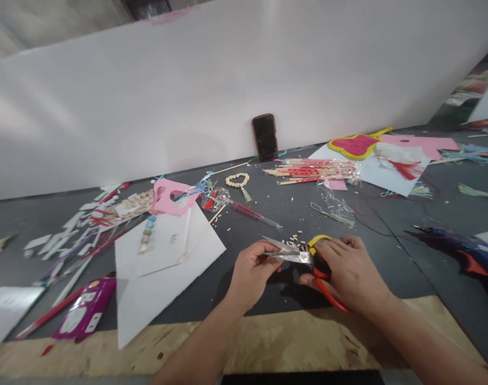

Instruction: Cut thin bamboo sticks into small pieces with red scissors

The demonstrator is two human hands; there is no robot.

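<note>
My right hand (354,270) grips a pair of scissors (294,256) by its red and yellow handles, the blades parted and pointing left. My left hand (254,270) is closed in a pinch right at the blades; what its fingertips hold is too small or hidden to tell. Just beyond the scissors lies a scatter of short pale stick pieces (294,240) on the dark tabletop (244,289). Farther back lies a ring of pale beads (236,180) with a tassel.
A phone (265,137) leans on the white partition (179,96). Packaged sticks (311,170) and a pink-and-yellow fan shape (354,146) lie at back right. White sheets (139,299) and a purple packet (86,309) lie left. A blue glue gun (460,246) is at right.
</note>
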